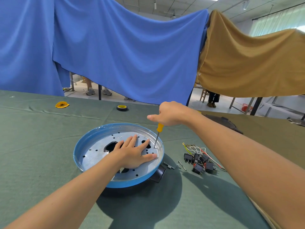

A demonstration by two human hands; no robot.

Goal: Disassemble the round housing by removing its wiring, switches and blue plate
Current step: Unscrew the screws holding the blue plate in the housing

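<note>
The round housing (pixel 158 175) sits on the green cloth, black underneath with a stub at its right. A blue-rimmed metal plate (pixel 92 156) with several holes lies in its top. My left hand (pixel 133 154) presses flat on the plate, fingers spread. My right hand (pixel 170 114) grips a yellow-handled screwdriver (pixel 158 134) upright, its tip down on the plate's right edge. A bundle of black switches with wires (pixel 200 160) lies on the cloth to the right of the housing.
Loose screws and small parts (pixel 175 166) lie between the housing and the switches. A roll of tape (pixel 122 107) and a yellow scrap (pixel 61 104) sit farther back. A dark round part (pixel 226 123) lies at right on brown cloth. Hanging sheets close off the back.
</note>
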